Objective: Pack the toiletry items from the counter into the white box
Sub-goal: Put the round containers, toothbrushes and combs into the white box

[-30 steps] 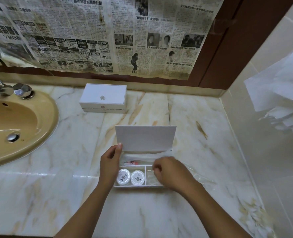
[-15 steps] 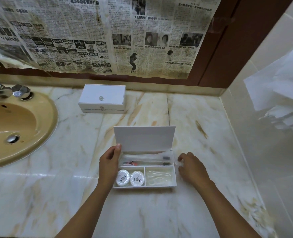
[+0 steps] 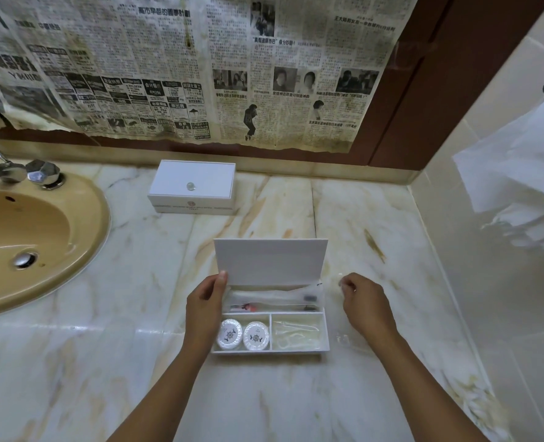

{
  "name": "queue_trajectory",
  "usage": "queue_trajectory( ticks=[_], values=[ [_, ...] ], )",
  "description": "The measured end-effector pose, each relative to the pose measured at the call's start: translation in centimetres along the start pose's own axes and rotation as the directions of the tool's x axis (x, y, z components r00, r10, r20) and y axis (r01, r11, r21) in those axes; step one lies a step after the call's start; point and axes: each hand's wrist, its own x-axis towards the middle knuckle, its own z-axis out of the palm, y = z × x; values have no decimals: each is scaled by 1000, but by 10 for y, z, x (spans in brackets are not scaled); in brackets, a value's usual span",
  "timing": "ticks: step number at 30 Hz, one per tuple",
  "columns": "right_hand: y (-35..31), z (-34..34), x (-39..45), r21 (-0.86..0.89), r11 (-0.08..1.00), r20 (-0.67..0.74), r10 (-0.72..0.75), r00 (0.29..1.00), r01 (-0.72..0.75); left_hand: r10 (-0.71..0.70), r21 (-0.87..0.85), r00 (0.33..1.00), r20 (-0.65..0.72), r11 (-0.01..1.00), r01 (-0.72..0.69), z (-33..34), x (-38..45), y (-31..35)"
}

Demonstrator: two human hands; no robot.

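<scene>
White box: a rectangular white compartmented box (image 3: 325,333) sits on the near middle of the marble counter (image 3: 375,218), its hinged lid (image 3: 270,262) upright.
Contents: two round white wrapped soaps (image 3: 242,335) near left; clear-wrapped items near right; a wrapped sachet along the far compartment.
Left hand: the left hand (image 3: 204,306) curls around the box's left edge, thumb on the lid.
Right hand: the right hand (image 3: 367,303), just right of the box, pinches a clear plastic wrapper (image 3: 343,338).
Far: a closed white box (image 3: 192,186); a tan sink (image 3: 82,224) at left.

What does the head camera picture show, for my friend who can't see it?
A person's left hand steadies an open white box on a marble counter, while the right hand pinches something clear beside it. Two round soaps sit in the box's front left compartment; a sink lies farther left.
</scene>
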Motion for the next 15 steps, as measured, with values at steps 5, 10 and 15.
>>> queue_trajectory(
  ticks=[5,10,15],
  values=[
    [-36,-28,-8,70,984,-68,-162,984,167,8,-7,1000,3,1000,-8,1,-1,1],
    [-74,-38,-34,-72,949,163,-292,942,306,10,-17,1000,7,1000,-10,0,-1,1],
    [-77,-6,-50,-290,870,388,-273,880,398,9,-26,1000,12,1000,-9,-1,-1,0]
  ],
)
